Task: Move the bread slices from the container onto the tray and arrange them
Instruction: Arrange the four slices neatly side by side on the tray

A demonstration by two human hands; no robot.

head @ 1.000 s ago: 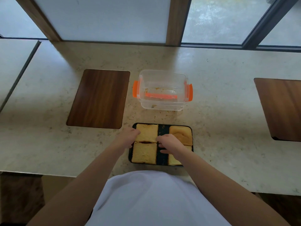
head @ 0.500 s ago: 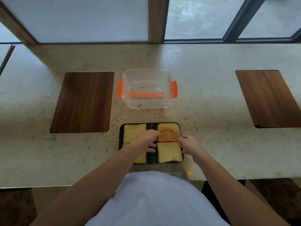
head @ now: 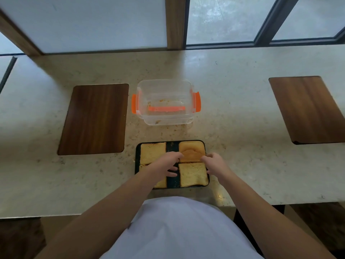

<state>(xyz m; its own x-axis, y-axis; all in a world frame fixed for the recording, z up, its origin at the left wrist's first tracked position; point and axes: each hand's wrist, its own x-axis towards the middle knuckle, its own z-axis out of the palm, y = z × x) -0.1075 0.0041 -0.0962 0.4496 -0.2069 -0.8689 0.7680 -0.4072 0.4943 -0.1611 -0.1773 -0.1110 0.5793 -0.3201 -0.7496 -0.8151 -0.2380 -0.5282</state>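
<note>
A black tray (head: 172, 146) lies at the counter's near edge with several bread slices on it. The far-left slice (head: 152, 152) and near-right slice (head: 193, 173) lie flat. The far-right slice (head: 192, 149) is browner and dented. My left hand (head: 164, 164) covers most of the near-left slice (head: 162, 184), its fingertips touching the far-right slice's left edge. My right hand (head: 214, 163) rests at that slice's right side, fingers curled against its corner. The clear container (head: 165, 102) with orange clips stands behind the tray and holds only crumbs.
Two dark wooden boards are set on the pale stone counter, one left (head: 95, 118) of the container and one far right (head: 308, 109). Windows with wooden and dark frames run along the back. My white shirt fills the bottom of the view.
My left hand has crossed from the tray's left side to the middle. My right hand has gone from the tray's centre to its right edge, beside the far-right slice.
</note>
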